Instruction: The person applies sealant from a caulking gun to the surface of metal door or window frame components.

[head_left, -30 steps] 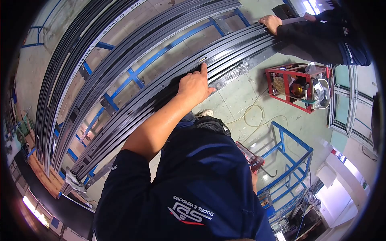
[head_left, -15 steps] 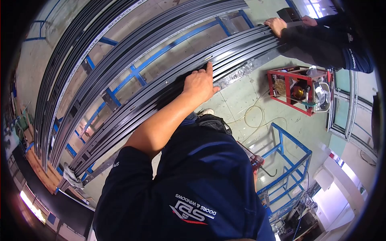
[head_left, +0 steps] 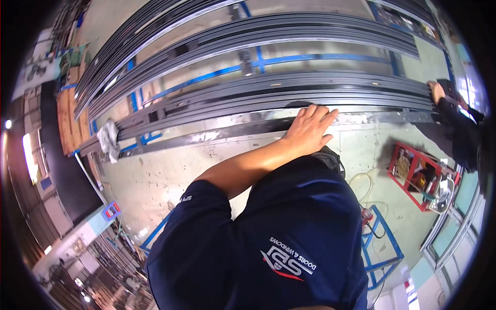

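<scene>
Workshop floor (head_left: pixel 155 181): pale scuffed concrete, seen from above through a wide lens. Entries as I log them from my remote station.

Item 1, dark metal profiles (head_left: pixel 248 98): a long bundle lying lengthwise on blue trestles (head_left: pixel 258 64), running from the left of the view to the far right. More bundles of the same kind lie beyond it.

Item 2, left hand (head_left: pixel 310 129): laid flat on the near edge of the bundle, about midway along it. The fingers (head_left: pixel 320 114) are spread and extended. It closes on nothing; the palm rests against the metal lip.

Item 3, right hand: out of view, so I cannot tell its state.

Item 4, co-worker's hand (head_left: pixel 436 92): on the far right end of the same bundle, with a dark sleeve behind it.

Item 5, pale rag (head_left: pixel 108 139): draped over the left end of the bundle.

Item 6, red frame cart (head_left: pixel 418 175) and light cable (head_left: pixel 361 181): on the floor to the right, near the person's feet.

Hazards, in my judgement:
- A flat palm has no purchase. If the co-worker shifts the far end, the profiles could slide under the hand, scrape their finish or pinch the fingertips between sections.
- The bundle is loose. An uneven push could roll the near piece off the trestles towards the legs.
- The cable loops near the feet, so a sideways step along the bundle could snag it.
</scene>
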The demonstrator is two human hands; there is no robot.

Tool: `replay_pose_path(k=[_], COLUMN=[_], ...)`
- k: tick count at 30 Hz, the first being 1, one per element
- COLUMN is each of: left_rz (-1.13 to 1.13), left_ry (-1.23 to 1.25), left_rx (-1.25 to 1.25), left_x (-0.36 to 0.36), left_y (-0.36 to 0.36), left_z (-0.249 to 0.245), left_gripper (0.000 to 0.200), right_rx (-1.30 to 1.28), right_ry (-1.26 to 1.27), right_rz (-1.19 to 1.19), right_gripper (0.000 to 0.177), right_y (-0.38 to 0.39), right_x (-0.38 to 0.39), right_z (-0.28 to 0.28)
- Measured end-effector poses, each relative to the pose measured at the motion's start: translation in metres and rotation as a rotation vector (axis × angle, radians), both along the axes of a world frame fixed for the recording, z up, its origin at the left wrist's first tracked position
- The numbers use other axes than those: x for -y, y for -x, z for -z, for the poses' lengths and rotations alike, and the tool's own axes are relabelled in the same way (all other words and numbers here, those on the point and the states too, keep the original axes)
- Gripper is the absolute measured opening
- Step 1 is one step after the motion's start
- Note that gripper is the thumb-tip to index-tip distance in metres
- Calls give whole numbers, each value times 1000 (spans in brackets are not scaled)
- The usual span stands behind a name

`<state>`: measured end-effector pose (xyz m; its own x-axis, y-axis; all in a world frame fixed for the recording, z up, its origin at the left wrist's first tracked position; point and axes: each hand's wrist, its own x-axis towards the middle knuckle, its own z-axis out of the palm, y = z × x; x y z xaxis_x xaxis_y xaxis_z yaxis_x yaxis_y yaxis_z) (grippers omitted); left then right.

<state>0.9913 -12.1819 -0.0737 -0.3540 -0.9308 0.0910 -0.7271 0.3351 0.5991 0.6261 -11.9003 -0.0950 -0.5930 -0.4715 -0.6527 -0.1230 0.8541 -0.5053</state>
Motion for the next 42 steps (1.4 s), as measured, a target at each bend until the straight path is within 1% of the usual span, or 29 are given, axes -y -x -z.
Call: replay_pose_path(k=[2, 4, 6, 7, 9, 10, 11, 12, 14, 16, 17, 18, 19, 20, 21, 22, 23, 24, 25, 26, 27, 29, 31, 33, 34, 36, 37, 40, 42], left_rz=[-108, -227, -331, -385, -480, -528, -611, -696, -775, -814, -802, -793, -777, -758, -753, -684, -610, -598, -535, -472, -434, -396, -351, -330, -314, -319, -317, -313, -296], left_ry=[-12, -34, 20, 38, 57, 66, 40, 17, 32, -3, -30, -88, -138, -192, -196, -259, -326, -335, -350, -366, -356, -390, -400, -398, -402, -394, -390, -350, -338], left_rx=[22, 75, 188, 249, 341, 371, 445, 518, 554, 657, 663, 680, 726, 773, 763, 811, 857, 844, 844, 841, 823, 814, 817, 792, 781, 726, 705, 644, 628], left_x=[-38, -75, -111, -127, -155, -164, -171, -176, -184, -186, -186, -184, -183, -182, -180, -177, -175, -174, -173, -172, -172, -171, -173, -171, -172, -172, -173, -172, -174], left_y=[-48, -98, -155, -185, -250, -282, -309, -336, -395, -443, -469, -490, -515, -537, -556, -573, -590, -606, -621, -632, -642, -656, -663, -666, -666, -667, -668, -668, -671], left_z=[-4, -9, -1, 3, 9, 10, 2, -4, -8, -17, -20, -25, -26, -27, -30, -34, -36, -35, -34, -32, -32, -30, -25, -27, -29, -30, -32, -33, -33], left_gripper=[62, 61, 62, 64, 71, 76, 82, 87, 100, 108, 112, 117, 119, 122, 122, 124, 126, 126, 127, 128, 125, 122, 118, 117, 117, 115, 115, 111, 110], right_rx=[20, 44, 69, 80, -4, -11, 0, 25, 74, 225, 97, 89, -6, -103, -113, -105, -112, -115, -135, -144, -137, -123, -153, -21, -36, 19, 2, -6, -45], right_ry=[16, 33, 37, 41, -31, -36, 26, 6, -34, -130, -43, -38, 67, 168, 166, -11, -106, -200, -266, -253, -181, -82, -66, 3, 5, 12, -24, 6, -25], right_rz=[-49, -88, -116, -109, -160, -158, -237, -233, -226, -103, -78, -75, -146, -218, -216, -123, -71, -20, -20, -35, -73, -103, -29, -1, 4, 31, 16, 50, 72], right_gripper=[36, 38, 39, 39, 38, 38, 35, 32, 24, 21, 24, 24, 25, 27, 27, 28, 28, 29, 30, 32, 34, 38, 37, 32, 32, 28, 22, 18, 15], right_y=[-11, -23, -39, -46, -67, -67, -61, -69, -85, -107, -125, -134, -134, -140, -167, -193, -225, -256, -282, -300, -318, -347, -365, -377, -384, -393, -392, -398, -403], right_x=[2, 1, 0, -4, -14, -30, -48, -52, -60, -71, -78, -88, -106, -118, -109, -99, -89, -79, -73, -73, -77, -85, -93, -96, -96, -96, -98, -101, -105], right_z=[4, 9, 12, 17, 11, 19, 40, 38, 33, 32, 34, 47, 71, 82, 64, 43, 24, 6, -4, -10, -13, -19, -24, -28, -32, -39, -38, -37, -40])
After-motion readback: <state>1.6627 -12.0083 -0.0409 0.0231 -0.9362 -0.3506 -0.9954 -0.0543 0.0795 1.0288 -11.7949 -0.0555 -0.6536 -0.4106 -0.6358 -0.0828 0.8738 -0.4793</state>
